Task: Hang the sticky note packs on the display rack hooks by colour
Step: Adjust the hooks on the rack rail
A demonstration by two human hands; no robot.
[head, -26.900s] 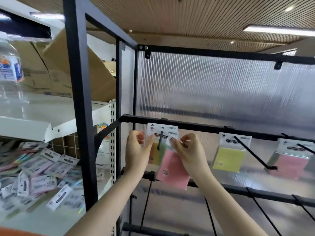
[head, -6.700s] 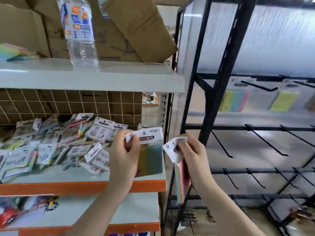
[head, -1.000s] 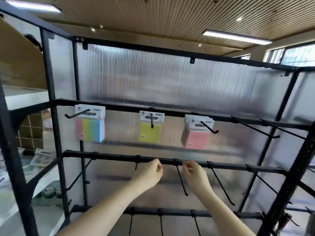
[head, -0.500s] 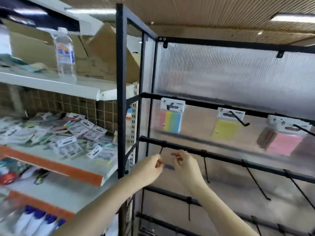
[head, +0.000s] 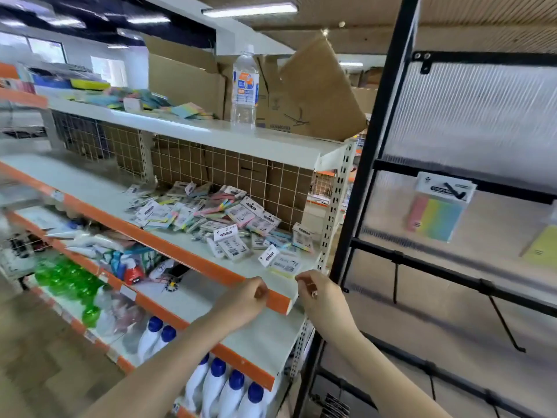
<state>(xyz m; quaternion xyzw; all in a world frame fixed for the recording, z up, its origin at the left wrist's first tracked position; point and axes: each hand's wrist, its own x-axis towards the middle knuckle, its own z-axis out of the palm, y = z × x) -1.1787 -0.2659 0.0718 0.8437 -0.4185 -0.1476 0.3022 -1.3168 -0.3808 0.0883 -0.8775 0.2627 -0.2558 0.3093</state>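
A heap of sticky note packs (head: 217,218) lies on the middle shelf with the orange edge (head: 168,248). On the black display rack (head: 370,164) to the right, a rainbow pack (head: 437,212) hangs from a top-row hook. A yellow pack (head: 542,245) shows at the right border. My left hand (head: 244,300) and my right hand (head: 319,294) hover in front of the shelf's near corner, fingers loosely curled, holding nothing. One pack (head: 281,262) lies just above my right hand.
A water bottle (head: 244,89) and cardboard boxes (head: 301,92) stand on the upper shelf, with loose note pads (head: 144,101) to their left. Blue-capped white bottles (head: 223,387) and green bottles (head: 69,279) fill the lower shelves. Bare hooks (head: 506,327) jut from the rack's lower bars.
My view has swung left from the rack to the shelf. Both empty hands have moved from the rack's second bar to the shelf's near corner.
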